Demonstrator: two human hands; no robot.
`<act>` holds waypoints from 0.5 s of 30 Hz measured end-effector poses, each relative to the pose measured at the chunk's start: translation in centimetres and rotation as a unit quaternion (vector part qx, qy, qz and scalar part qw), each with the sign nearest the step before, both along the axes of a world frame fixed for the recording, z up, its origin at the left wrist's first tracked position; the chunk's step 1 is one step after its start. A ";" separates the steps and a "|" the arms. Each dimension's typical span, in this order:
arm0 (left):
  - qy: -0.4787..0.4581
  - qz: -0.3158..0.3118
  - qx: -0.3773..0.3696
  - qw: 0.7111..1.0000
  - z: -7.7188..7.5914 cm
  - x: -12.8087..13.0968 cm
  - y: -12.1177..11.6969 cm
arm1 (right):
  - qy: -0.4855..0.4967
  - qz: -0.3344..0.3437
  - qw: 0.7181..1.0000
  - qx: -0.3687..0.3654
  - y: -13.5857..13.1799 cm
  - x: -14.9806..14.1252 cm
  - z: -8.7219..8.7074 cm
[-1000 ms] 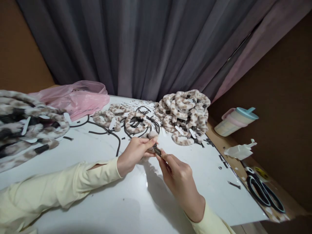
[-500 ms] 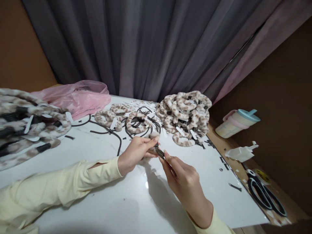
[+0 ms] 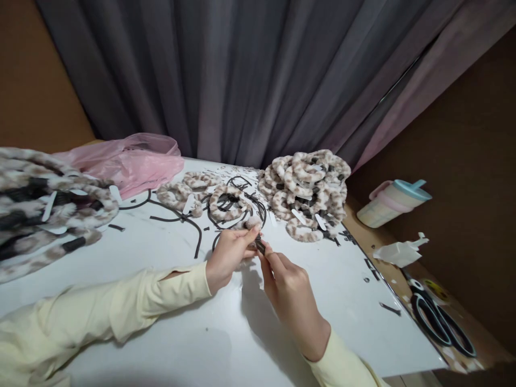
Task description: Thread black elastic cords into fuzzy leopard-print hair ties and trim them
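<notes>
My left hand [image 3: 230, 256] is closed on the furry beige end of a fuzzy headband [image 3: 252, 223] over the white table [image 3: 169, 328]. My right hand [image 3: 291, 293] pinches the dark bare end of the same headband [image 3: 260, 246], its fingers pressed together just right of the left thumb. Both hands meet near the table's middle. Both sleeves are pale yellow.
A heap of leopard-print fuzzy headbands [image 3: 307, 188] lies behind the hands, another pile [image 3: 44, 204] at the far left. Loose bands and black cords [image 3: 177, 217], a pink plastic bag [image 3: 129, 161], a lidded cup [image 3: 393, 203], crumpled paper [image 3: 399, 251] and scissors [image 3: 439, 322] surround them.
Both hands have drawn closer together and shifted slightly right; my right hand moved up to the left one, still pinching the dark end.
</notes>
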State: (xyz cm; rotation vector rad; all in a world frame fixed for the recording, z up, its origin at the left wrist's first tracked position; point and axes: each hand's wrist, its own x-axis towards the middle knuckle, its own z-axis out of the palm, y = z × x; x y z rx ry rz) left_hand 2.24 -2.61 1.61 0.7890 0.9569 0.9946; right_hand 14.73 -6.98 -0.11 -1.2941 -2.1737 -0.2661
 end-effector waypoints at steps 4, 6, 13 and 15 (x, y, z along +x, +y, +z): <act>-0.014 -0.016 0.021 1.000 -0.3 -0.1 0.3 | 0.023 -0.001 1.000 0.006 0.4 0.0 0.1; -0.019 -0.037 0.034 0.999 -0.2 -0.2 0.4 | 0.049 0.002 0.999 0.003 0.5 0.1 0.2; 0.013 -0.043 0.031 0.999 0.6 -0.5 0.6 | 0.151 0.015 0.988 -0.009 0.2 0.6 0.9; 0.016 -0.027 0.032 0.999 0.7 -0.7 0.8 | 0.183 0.016 0.983 -0.016 0.2 0.9 1.3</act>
